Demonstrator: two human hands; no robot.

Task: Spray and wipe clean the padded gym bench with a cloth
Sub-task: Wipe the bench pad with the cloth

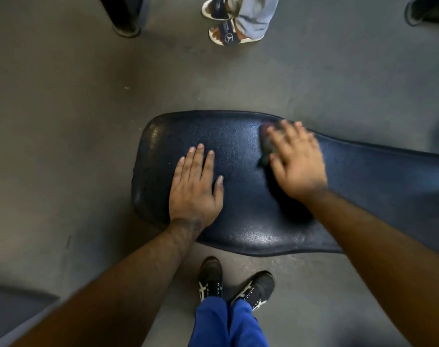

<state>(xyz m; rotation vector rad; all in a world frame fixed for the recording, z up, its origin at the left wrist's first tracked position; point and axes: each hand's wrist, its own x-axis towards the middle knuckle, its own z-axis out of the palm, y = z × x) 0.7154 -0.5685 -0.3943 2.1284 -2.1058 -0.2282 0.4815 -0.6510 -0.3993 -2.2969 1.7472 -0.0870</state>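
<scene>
Grey floor [75, 146] under glossy dark-blue bench [238, 221]

Your dark navy, pebble-textured bench [238, 151] sits on a grey floor [63, 121]; your trousers [228, 324] are bright blue, your shoes [211, 279] black with white stripes.

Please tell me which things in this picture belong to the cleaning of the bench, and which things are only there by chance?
Belong to the job:
- padded bench
- dark cloth, under the right hand
- left hand, flat on the pad

Only there:
- another person's sandals
- the cleaner's own shoes
- grey floor

No spray bottle is visible.
</scene>
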